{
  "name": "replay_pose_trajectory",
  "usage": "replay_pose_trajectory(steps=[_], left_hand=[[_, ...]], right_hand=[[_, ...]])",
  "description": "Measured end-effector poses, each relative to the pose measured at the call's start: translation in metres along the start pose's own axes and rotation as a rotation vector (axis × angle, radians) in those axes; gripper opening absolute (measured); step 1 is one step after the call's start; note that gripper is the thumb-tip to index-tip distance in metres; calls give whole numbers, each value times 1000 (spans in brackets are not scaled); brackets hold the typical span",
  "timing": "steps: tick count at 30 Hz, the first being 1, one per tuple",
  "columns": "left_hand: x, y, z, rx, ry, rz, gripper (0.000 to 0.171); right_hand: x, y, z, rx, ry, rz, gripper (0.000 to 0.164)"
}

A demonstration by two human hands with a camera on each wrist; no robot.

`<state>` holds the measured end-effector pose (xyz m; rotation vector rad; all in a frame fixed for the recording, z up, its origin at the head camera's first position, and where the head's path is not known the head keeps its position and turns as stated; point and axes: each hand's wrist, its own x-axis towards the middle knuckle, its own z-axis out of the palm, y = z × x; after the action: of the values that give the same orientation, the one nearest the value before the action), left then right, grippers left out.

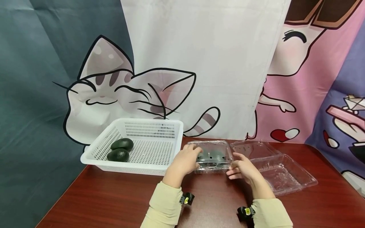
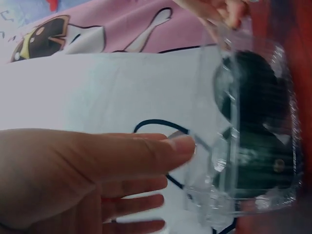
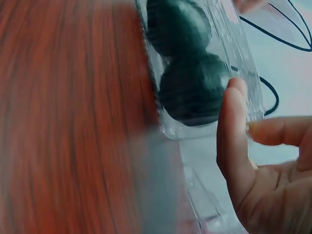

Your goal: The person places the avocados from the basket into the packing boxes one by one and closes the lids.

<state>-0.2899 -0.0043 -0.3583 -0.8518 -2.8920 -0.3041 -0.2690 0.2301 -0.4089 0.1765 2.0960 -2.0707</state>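
A clear plastic clamshell box (image 1: 212, 148) holding dark green avocados (image 3: 192, 90) sits on the table between both hands, its lid down over them. At its left side is my left hand (image 1: 185, 160), the thumb (image 2: 170, 148) straight with its tip right at the lid edge and the other fingers spread behind. My right hand (image 1: 243, 169) is at the right front corner. In the right wrist view its thumb and a fingertip lie on either side of the box rim, fairly straight.
Left of the box stands a white perforated basket (image 1: 171, 166) with two more avocados (image 1: 122, 144) in it. To the right lies a second clear clamshell (image 1: 285, 177), opened out. A printed cloth (image 1: 228, 63) hangs behind the red-brown table (image 1: 114, 196).
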Motion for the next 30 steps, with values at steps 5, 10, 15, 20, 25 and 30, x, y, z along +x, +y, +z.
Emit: replay_pose_trajectory(steps=[5, 10, 15, 20, 25, 30], left_hand=[[-1, -2, -9, -58, 29, -2, 37], [1, 1, -8, -68, -47, -11, 35], [4, 7, 1, -11, -96, -36, 42], [4, 10, 4, -4, -129, -89, 50], [2, 10, 3, -18, -134, -103, 52], [-1, 8, -2, -60, -128, -93, 52]], right_hand=[[12, 0, 10, 132, 59, -31, 60], [25, -2, 25, 219, 100, -55, 55], [35, -3, 37, 244, 140, -56, 56], [40, -4, 39, 210, 160, -54, 57], [32, -11, 33, 90, 111, -1, 65], [1, -48, 4, -72, 51, -81, 73]])
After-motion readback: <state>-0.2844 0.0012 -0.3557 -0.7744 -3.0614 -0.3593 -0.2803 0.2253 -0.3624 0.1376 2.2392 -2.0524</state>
